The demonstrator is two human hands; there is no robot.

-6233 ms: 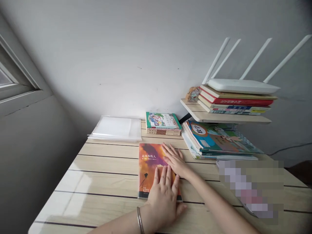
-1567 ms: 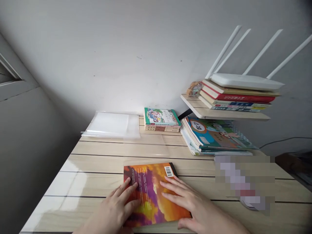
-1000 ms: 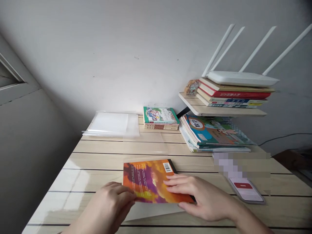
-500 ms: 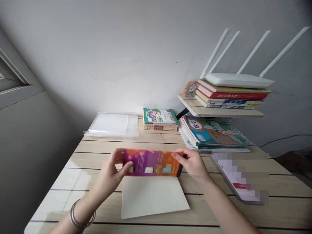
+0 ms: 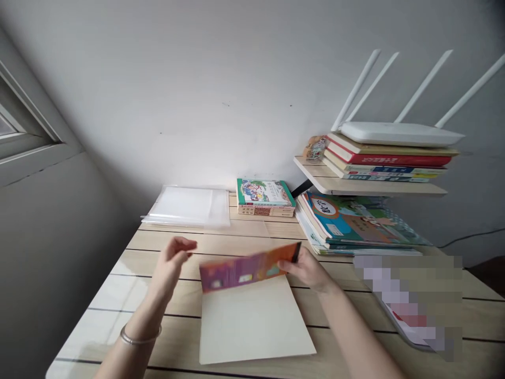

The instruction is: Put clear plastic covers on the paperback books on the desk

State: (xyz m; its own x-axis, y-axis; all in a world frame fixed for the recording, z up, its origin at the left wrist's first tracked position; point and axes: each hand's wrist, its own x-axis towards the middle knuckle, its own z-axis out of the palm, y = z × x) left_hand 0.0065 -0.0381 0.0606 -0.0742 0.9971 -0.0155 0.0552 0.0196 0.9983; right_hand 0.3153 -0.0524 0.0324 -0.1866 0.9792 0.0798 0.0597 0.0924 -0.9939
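Observation:
A book lies on the table with a blank cream page (image 5: 252, 326) facing up. Along its far edge stands a purple and orange printed cover flap (image 5: 232, 273), tilted and blurred by motion. My right hand (image 5: 311, 271) pinches the flap at its right end, thumb in front. To the left of the flap, apart from it, my left hand (image 5: 173, 260) is raised with its fingers loosely bent and thumb apart, holding nothing. A clear plastic sheet (image 5: 240, 229) lies flat just beyond the book.
Clear plastic covers (image 5: 185, 205) lie at the back left. Behind stand small books (image 5: 266, 195), larger textbooks (image 5: 355, 216) and a shelf (image 5: 379, 185) with books and a white router (image 5: 398, 132). A flat, pixelated object (image 5: 410, 310) is at the right.
My left hand has let go of the flap and moved left. The flap's left end has dropped toward the page while my right hand keeps hold. The view has shifted slightly.

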